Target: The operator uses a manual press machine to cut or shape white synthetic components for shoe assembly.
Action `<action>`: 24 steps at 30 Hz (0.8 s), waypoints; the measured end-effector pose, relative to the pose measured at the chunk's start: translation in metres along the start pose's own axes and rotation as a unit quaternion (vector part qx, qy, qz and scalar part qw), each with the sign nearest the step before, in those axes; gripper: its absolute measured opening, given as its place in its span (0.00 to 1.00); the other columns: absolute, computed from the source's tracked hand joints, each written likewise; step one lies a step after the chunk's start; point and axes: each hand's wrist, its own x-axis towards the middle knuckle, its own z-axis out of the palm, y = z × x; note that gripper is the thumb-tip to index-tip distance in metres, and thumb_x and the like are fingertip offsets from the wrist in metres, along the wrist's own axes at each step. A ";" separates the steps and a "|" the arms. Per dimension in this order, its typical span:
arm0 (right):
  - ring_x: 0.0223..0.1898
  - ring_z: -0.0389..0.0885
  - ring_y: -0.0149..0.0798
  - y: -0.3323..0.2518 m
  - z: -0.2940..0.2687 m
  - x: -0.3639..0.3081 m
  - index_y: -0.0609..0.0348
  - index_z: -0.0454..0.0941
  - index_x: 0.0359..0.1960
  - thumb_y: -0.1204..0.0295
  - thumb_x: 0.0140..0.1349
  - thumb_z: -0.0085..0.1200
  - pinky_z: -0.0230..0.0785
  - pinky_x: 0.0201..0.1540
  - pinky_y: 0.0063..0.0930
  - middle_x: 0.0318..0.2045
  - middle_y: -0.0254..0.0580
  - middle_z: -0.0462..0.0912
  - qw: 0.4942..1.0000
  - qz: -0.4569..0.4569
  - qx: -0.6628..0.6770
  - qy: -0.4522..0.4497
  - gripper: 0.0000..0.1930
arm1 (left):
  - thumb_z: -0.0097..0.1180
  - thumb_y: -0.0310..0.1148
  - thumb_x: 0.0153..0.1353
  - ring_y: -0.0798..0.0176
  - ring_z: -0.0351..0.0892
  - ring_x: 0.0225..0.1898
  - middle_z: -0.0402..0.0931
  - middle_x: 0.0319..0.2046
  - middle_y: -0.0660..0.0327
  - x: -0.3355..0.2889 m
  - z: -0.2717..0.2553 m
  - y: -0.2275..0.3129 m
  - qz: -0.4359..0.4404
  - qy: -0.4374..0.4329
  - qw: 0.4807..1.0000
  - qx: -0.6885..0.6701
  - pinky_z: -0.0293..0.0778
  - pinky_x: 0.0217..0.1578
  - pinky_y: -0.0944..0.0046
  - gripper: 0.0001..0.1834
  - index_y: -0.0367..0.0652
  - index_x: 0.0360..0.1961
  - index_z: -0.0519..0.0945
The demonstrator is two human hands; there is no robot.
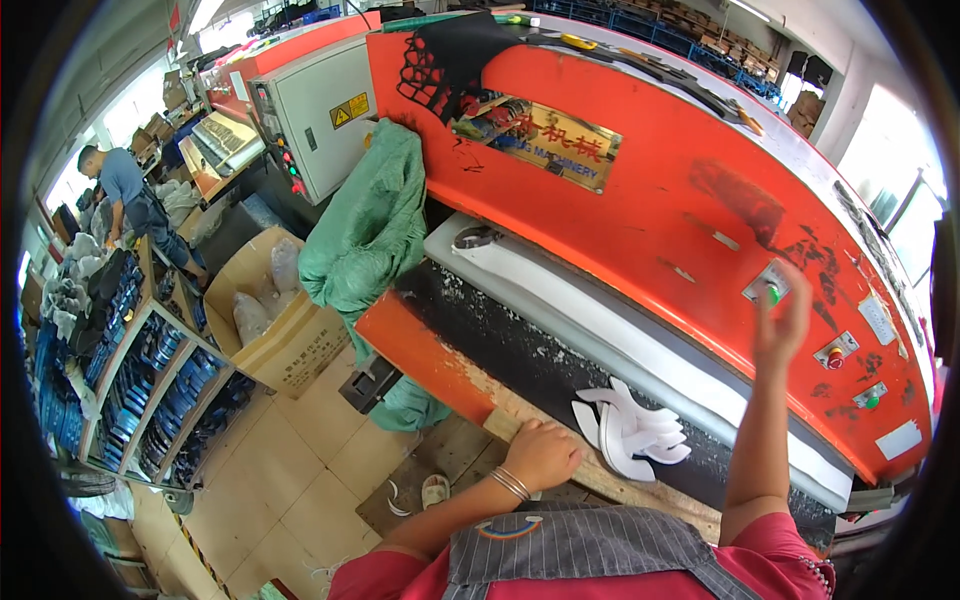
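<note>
From where I'm standing: left hand (545, 453) down on the wooden board (640, 488) along the near edge of the bed, fingers curled; can't tell if it's clamped on the board or just resting. Bangles on that wrist.

Right hand (783, 325) raised against the red machine (660, 230), loosely open, nothing visible in it. Thumb and fingers at the upper green button (772, 294); can't tell if it's pressed. Red button (834, 358) just below and right of that hand, lower green button (872, 403) further down the same way.

White cut pieces (640, 440) in a loose overlapping pile just right of the left hand, below and left of the right one, neither touching. They sit on the black bed (480, 322), near edge. Long white strip (600, 310) lies beyond the pile, between both hands and the machine front.

Green sack (370, 215) up and left of the left hand, cardboard box (290, 350) further left.
</note>
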 end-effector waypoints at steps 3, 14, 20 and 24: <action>0.44 0.76 0.49 -0.070 0.071 -0.022 0.58 0.77 0.43 0.80 0.45 0.64 0.69 0.48 0.38 0.41 0.46 0.79 0.978 -0.106 0.037 -0.178 0.20 | 0.50 0.44 0.58 0.55 0.78 0.38 0.80 0.29 0.61 -0.016 -0.018 -0.008 0.021 -0.188 0.982 0.002 0.70 0.42 0.53 0.16 0.47 0.23 0.83; 0.53 0.73 0.48 -0.195 0.324 -0.083 0.60 0.75 0.50 0.76 0.49 0.56 0.62 0.60 0.39 0.49 0.47 0.76 0.881 -0.213 0.031 -0.421 0.22 | 0.59 0.42 0.54 0.46 0.67 0.56 0.72 0.48 0.50 0.015 -0.105 -0.162 0.005 0.130 0.984 0.121 0.62 0.58 0.48 0.26 0.37 0.50 0.74; 0.49 0.76 0.49 -0.230 0.356 -0.079 0.60 0.75 0.43 0.78 0.49 0.54 0.70 0.51 0.39 0.43 0.47 0.77 0.772 -0.137 -0.012 -0.620 0.16 | 0.59 0.46 0.54 0.45 0.59 0.64 0.62 0.61 0.46 -0.008 -0.101 -0.189 -0.022 0.087 0.988 0.129 0.55 0.65 0.47 0.38 0.31 0.60 0.66; 0.45 0.76 0.52 -0.223 0.330 -0.053 0.61 0.75 0.43 0.77 0.45 0.55 0.71 0.46 0.40 0.41 0.50 0.76 0.769 -0.084 0.082 -0.628 0.19 | 0.56 0.49 0.56 0.47 0.56 0.67 0.58 0.65 0.47 -0.022 -0.090 -0.195 -0.020 0.091 0.988 0.124 0.54 0.65 0.47 0.41 0.33 0.64 0.61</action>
